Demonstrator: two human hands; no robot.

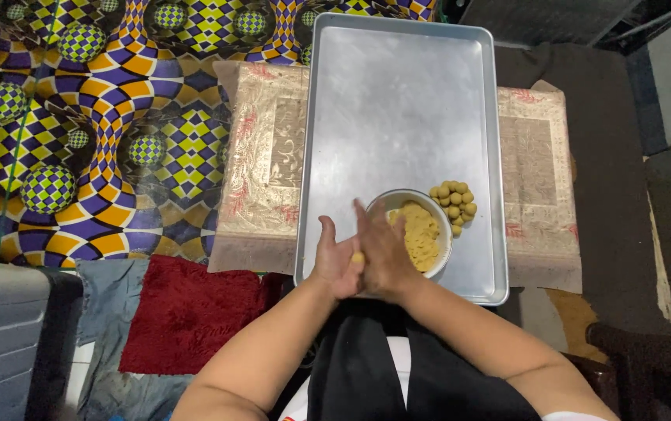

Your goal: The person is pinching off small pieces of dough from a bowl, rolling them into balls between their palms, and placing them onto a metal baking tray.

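Observation:
My left hand [334,261] and my right hand [382,253] are pressed palm to palm over the near edge of a metal baking tray [398,101]. A small piece of yellow dough [358,257] shows between the palms. Just beyond my right hand stands a white bowl [394,197] holding a lump of yellow dough [419,234]. To the right of the bowl, several small yellow dough balls [453,203] lie clustered on the tray.
The tray rests on a beige patterned cloth [265,156] over a dark surface. A colourful chequered mat [101,117] covers the floor at left. A red rug [187,312] and a grey box [0,335] lie near left.

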